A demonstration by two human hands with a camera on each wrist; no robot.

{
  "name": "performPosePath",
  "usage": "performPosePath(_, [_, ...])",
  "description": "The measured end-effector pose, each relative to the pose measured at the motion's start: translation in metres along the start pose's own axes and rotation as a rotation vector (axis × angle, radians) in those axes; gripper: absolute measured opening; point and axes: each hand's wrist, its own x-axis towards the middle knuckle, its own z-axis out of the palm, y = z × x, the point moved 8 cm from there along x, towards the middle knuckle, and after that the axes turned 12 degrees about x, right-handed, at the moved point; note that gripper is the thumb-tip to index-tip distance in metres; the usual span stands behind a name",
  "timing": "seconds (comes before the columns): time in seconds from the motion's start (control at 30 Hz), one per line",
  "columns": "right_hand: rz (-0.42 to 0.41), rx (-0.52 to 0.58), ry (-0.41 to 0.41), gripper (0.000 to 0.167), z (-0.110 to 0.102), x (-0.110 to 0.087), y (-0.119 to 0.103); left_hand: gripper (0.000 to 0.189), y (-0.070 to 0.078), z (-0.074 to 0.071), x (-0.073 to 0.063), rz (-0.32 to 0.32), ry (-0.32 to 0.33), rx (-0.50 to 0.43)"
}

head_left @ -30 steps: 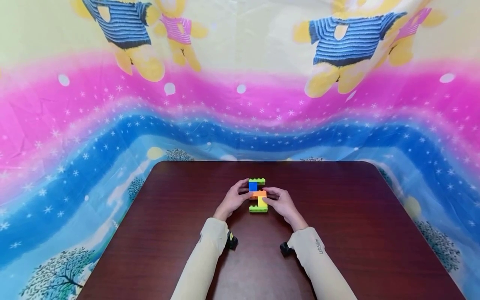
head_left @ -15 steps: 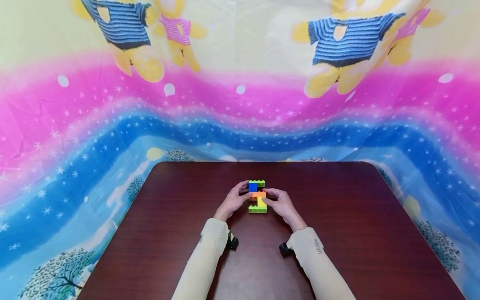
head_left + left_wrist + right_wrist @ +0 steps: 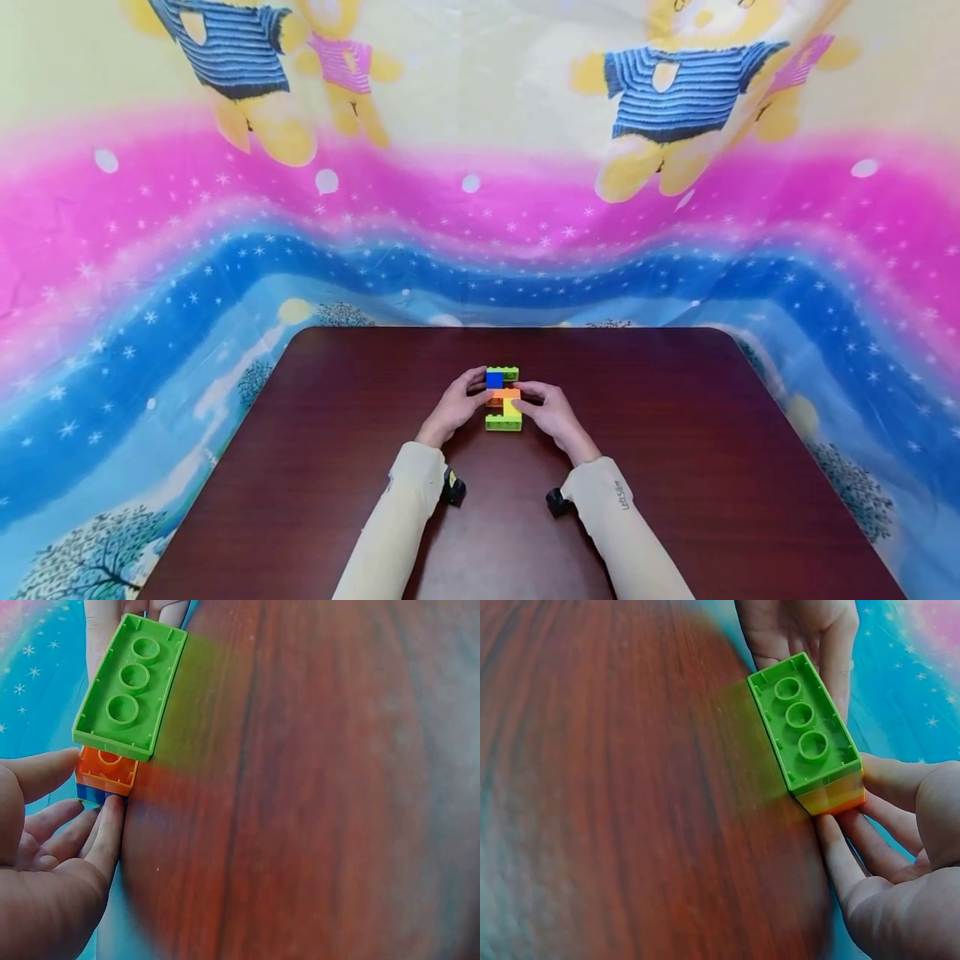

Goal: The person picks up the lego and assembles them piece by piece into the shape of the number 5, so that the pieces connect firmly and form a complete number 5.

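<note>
A joined stack of toy building bricks lies between my two hands in the head view. From near to far it runs: a lime green brick (image 3: 503, 424), a yellow brick (image 3: 512, 407), an orange brick (image 3: 504, 393), a blue brick (image 3: 494, 380) and a second lime green brick (image 3: 512, 374). My left hand (image 3: 455, 407) grips the left side, thumb by the orange brick and fingers by the blue. On the other side my right hand (image 3: 556, 414) pinches around the yellow and orange bricks. Both wrist views show the hollow underside of the near green brick (image 3: 130, 684).
The dark reddish-brown table (image 3: 675, 467) spreads around the bricks. Behind it hangs a printed cloth (image 3: 517, 183) with bears and snowflakes. A small black wrist camera (image 3: 453, 487) sits at each sleeve cuff.
The whole head view has shifted, with the table, hands and bricks appearing slightly further left and lower. Both hands keep their hold on the bricks, whose arrangement is the same.
</note>
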Motion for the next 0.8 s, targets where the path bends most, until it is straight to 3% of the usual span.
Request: performPosePath(0.8, [-0.013, -0.012, -0.006, 0.043, 0.0004, -0.0005, -0.0015, 0.061, 0.0024, -0.0015, -0.0021, 0.019, 0.004, -0.005])
